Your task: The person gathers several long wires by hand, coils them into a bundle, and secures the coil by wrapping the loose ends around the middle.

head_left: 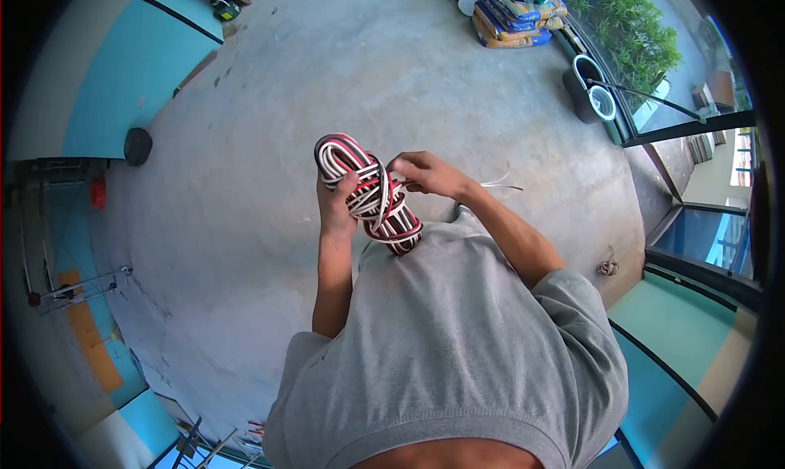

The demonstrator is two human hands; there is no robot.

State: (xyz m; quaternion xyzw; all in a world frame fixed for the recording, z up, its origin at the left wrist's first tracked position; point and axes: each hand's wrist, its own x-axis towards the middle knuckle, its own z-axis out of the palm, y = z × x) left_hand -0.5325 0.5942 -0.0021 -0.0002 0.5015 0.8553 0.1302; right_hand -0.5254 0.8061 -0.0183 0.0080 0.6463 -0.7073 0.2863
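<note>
Floor (229,101): smooth, grey, concrete-like, faint sheen. Cable bundle (368,192): glossy, plastic-looking covering. Shirt (458,330): matt grey cloth. Window (625,35), far right: clear, reflective glass. Stacked sacks (515,23), far right: printed covering, material unclear.

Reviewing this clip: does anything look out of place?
Mildly odd: a small, tangled reddish-and-pale wire bundle lies at right on the grey concrete floor, apart from the red, black and white cable coil in the left hand.

We see a smooth grey floor (229,248) bearing stacked blue-and-orange sacks (517,19), a dark tub (582,93) near the window, and a small wire bundle (607,266) to the right.
</note>
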